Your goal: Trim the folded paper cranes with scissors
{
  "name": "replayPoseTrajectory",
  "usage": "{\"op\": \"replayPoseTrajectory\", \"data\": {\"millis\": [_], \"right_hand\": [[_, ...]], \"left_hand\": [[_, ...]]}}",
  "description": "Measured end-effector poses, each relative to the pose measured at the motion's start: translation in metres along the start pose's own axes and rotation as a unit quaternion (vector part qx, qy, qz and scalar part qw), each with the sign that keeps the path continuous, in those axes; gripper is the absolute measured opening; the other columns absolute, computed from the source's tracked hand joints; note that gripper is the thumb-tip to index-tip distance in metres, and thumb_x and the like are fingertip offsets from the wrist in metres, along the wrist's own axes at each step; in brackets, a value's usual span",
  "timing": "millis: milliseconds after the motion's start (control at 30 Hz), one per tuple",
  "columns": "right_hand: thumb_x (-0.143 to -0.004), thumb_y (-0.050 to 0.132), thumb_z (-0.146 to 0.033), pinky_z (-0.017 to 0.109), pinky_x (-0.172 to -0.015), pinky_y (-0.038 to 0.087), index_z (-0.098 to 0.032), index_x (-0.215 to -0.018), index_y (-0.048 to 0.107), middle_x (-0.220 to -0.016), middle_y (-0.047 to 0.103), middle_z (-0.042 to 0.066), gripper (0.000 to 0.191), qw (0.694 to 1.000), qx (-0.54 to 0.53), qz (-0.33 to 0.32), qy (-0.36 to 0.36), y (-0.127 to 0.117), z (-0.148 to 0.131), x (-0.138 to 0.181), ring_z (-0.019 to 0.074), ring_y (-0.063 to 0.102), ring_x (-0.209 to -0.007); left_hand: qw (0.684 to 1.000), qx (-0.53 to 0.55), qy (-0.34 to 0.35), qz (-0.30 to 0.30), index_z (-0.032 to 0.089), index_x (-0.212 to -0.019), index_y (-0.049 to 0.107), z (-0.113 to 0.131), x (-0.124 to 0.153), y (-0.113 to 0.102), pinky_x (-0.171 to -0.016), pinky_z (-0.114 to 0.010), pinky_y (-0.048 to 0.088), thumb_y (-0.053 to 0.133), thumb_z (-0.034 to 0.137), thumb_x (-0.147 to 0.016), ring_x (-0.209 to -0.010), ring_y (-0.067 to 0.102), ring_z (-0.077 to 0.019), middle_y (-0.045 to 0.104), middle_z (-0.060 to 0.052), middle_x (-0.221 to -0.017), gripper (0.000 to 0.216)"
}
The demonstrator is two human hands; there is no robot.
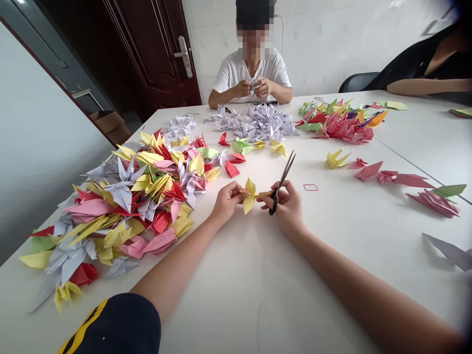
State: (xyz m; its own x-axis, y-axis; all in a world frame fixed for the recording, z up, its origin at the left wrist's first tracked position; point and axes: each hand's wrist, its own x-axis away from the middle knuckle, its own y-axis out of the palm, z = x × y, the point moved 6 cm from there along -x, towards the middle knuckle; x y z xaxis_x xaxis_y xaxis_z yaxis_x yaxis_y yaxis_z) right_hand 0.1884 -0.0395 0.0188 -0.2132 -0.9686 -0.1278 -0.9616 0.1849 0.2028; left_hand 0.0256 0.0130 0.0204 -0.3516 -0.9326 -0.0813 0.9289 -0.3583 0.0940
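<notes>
My left hand pinches one end of a small yellow folded paper crane just above the white table. My right hand pinches the crane's other tip and also grips black scissors, whose closed blades point up and to the right. Both hands are closed, near the middle of the table.
A big heap of coloured paper cranes lies at the left. A white paper pile and a pink-green pile sit farther back. A person in white folds paper opposite. Another person's arm rests at the right. Pink pieces lie right.
</notes>
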Motion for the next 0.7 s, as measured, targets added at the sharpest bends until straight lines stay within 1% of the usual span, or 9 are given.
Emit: {"op": "replayPoseTrajectory", "data": {"millis": [267,400,500,600,700], "right_hand": [[-0.068,0.083,-0.031,0.031,-0.059,0.059,-0.026,-0.092,0.047,-0.074,0.071,-0.004,0.044,0.999,-0.033,0.006,0.010,0.0016,-0.0016,0.0012,0.0202,0.073,-0.073],[-0.068,0.082,-0.031,0.031,-0.059,0.058,-0.027,-0.092,0.046,-0.073,0.068,-0.005,0.043,1.000,-0.029,0.010,0.007,0.0013,-0.0020,0.0011,0.0200,0.073,-0.072],[-0.069,0.081,-0.033,0.032,-0.060,0.059,-0.027,-0.092,0.046,-0.073,0.067,-0.005,0.042,1.000,-0.019,0.009,0.002,0.0016,-0.0023,0.0015,0.0210,0.073,-0.075],[-0.071,0.080,-0.032,0.032,-0.060,0.058,-0.027,-0.092,0.047,-0.074,0.066,-0.004,0.039,1.000,-0.011,0.008,-0.014,0.0022,-0.0032,0.0026,0.0207,0.072,-0.076],[-0.074,0.077,-0.031,0.033,-0.063,0.058,-0.028,-0.092,0.048,-0.077,0.066,-0.003,0.034,0.999,0.019,0.014,-0.044,0.0024,-0.0052,0.0048,0.0196,0.070,-0.076]], "left_hand": [[0.999,0.029,-0.018,0.002,0.018,-0.075,0.047,-0.0021,-0.0002,0.0002,-0.065,-0.027,0.052,0.084,0.048,-0.064,-0.066,0.066,-0.0146,0.065,0.001,-0.070,0.048],[0.999,0.038,-0.017,-0.003,0.018,-0.076,0.047,-0.0026,-0.0001,0.0005,-0.065,-0.026,0.052,0.085,0.049,-0.064,-0.067,0.067,-0.0151,0.066,0.000,-0.072,0.050],[0.999,0.039,-0.020,-0.002,0.018,-0.077,0.049,-0.0015,0.0009,0.0011,-0.066,-0.027,0.052,0.085,0.049,-0.065,-0.067,0.066,-0.0147,0.067,0.000,-0.074,0.049],[1.000,0.007,-0.003,0.020,0.018,-0.077,0.051,0.0015,0.0028,0.0000,-0.067,-0.026,0.052,0.083,0.047,-0.068,-0.068,0.066,-0.0142,0.067,0.000,-0.073,0.044],[0.997,-0.053,0.031,0.047,0.017,-0.079,0.057,0.0047,0.0059,-0.0001,-0.067,-0.026,0.052,0.082,0.045,-0.070,-0.071,0.067,-0.0153,0.068,-0.002,-0.076,0.039]]}}
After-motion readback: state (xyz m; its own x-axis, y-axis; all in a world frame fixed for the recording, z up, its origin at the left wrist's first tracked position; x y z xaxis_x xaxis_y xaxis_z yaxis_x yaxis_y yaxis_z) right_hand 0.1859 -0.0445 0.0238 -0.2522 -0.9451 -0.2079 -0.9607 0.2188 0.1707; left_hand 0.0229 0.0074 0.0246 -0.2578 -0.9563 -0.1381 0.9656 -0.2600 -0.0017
